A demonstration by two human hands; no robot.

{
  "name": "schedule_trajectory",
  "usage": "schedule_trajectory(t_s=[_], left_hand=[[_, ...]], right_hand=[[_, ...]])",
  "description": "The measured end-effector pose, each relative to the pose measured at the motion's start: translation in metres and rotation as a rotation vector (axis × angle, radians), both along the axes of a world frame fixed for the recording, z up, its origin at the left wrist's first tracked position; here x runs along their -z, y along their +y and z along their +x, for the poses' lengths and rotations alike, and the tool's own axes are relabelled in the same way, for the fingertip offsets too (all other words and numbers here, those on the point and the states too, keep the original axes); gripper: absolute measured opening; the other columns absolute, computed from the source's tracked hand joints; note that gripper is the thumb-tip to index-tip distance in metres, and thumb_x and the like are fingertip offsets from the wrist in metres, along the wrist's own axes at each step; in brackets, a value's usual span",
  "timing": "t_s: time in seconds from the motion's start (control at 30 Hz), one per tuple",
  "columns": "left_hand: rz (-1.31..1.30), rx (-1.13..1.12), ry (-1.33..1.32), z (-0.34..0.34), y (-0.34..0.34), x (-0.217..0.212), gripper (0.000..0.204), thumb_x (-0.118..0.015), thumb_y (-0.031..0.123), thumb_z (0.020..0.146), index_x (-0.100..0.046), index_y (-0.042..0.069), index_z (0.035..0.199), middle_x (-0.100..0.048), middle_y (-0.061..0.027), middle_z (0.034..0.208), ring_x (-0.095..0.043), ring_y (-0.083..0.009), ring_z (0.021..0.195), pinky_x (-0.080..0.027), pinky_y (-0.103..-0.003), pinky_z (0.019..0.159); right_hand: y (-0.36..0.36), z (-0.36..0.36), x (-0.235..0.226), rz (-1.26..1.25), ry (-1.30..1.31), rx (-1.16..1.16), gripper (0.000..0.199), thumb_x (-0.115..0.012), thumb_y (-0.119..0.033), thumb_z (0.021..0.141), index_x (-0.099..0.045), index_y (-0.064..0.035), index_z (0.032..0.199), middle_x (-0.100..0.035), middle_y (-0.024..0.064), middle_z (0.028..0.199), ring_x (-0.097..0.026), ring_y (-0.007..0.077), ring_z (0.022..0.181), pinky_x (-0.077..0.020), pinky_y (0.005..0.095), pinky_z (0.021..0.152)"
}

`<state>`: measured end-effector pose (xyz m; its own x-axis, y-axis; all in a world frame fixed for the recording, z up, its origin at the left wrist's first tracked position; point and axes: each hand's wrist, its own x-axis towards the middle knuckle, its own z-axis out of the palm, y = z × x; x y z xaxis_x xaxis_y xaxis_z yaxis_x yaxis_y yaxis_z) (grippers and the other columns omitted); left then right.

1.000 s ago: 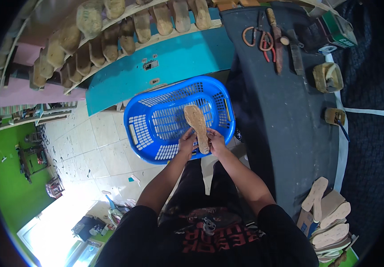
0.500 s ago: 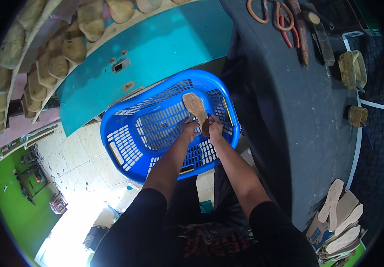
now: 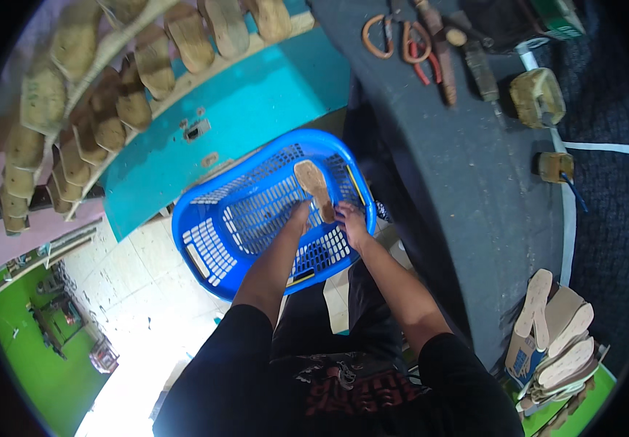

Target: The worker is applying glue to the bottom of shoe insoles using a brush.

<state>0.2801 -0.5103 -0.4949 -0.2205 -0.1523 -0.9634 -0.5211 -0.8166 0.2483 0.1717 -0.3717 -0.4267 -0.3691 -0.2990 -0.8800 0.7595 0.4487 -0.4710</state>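
Observation:
A brown sole-shaped piece [image 3: 316, 186], wide at the far end and narrow at the near end, lies over the inside of a blue plastic laundry basket [image 3: 216, 197]. My left hand [image 3: 299, 214] is just left of its narrow half, fingers stretched forward and partly hidden by the hand itself. My right hand [image 3: 353, 222] is beside the narrow near end, fingers spread, with nothing visible in it. Whether a fingertip still touches the piece is too small to tell.
A dark-covered table [image 3: 445, 175] on the right bears orange-handled scissors [image 3: 378, 38], red-handled pliers [image 3: 425, 67] and a cut-open container [image 3: 538, 98]. Pale insoles [image 3: 568, 363] are stacked at lower right. Wooden shoe lasts [image 3: 155, 64] line racks at upper left, beside a teal panel [image 3: 256, 95].
My hands have moved apart from around the sole-shaped piece, and my right fingers have spread. The piece now shows down to its narrow end. The whole view has shifted somewhat.

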Motion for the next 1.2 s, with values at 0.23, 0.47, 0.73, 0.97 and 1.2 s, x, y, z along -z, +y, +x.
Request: schedule_trajectory(t_s=[0.23,0.47,0.73,0.97,1.2], left_hand=[[-0.042,0.236,0.254,0.057,0.008,-0.101,0.073,-0.045,0.046,0.105,-0.016,0.012,0.162,-0.047,-0.0121,0.155,-0.044,-0.0317,0.142,-0.033,-0.055,0.113],[0.000,0.391,0.250,0.096,0.015,-0.190,0.054,-0.042,0.035,0.106,-0.036,0.013,0.154,-0.056,-0.0114,0.146,-0.059,-0.0296,0.124,-0.044,-0.050,0.103],[-0.007,0.361,0.334,0.022,0.040,-0.234,0.019,-0.057,0.030,0.099,-0.060,0.015,0.109,-0.063,-0.0010,0.099,-0.065,-0.0185,0.092,-0.052,-0.038,0.078],[0.009,0.490,0.557,-0.074,0.107,-0.305,0.017,-0.055,0.029,0.101,-0.059,0.014,0.107,-0.061,-0.0022,0.093,-0.064,-0.0187,0.088,-0.051,-0.034,0.076],[-0.040,0.462,0.689,-0.115,0.183,-0.348,0.017,-0.054,0.029,0.102,-0.060,0.013,0.105,-0.062,-0.0015,0.091,-0.064,-0.0184,0.085,-0.051,-0.034,0.074]], right_hand=[[0.070,0.003,-0.103,-0.184,0.063,-0.225,0.017,-0.059,-0.011,0.100,-0.066,-0.0103,0.116,-0.071,0.0038,0.105,-0.067,0.0157,0.085,-0.0544,0.0310,0.076],[0.103,0.021,-0.221,-0.160,0.189,-0.336,0.024,-0.058,-0.022,0.102,-0.064,-0.0125,0.123,-0.072,0.0004,0.111,-0.067,0.0142,0.090,-0.0509,0.0323,0.078],[0.171,0.048,-0.236,-0.312,0.178,0.186,0.019,-0.057,-0.025,0.104,-0.063,-0.0083,0.108,-0.072,0.0049,0.107,-0.068,0.0138,0.086,-0.0533,0.0297,0.071],[0.251,0.022,-0.282,-0.430,0.381,0.429,0.024,-0.056,-0.033,0.105,-0.062,-0.0100,0.106,-0.071,0.0032,0.108,-0.067,0.0111,0.088,-0.0530,0.0280,0.075],[0.315,-0.011,-0.333,-0.555,0.557,0.561,0.012,-0.062,-0.019,0.101,-0.061,-0.0077,0.104,-0.069,0.0049,0.107,-0.065,0.0110,0.090,-0.0519,0.0254,0.079]])
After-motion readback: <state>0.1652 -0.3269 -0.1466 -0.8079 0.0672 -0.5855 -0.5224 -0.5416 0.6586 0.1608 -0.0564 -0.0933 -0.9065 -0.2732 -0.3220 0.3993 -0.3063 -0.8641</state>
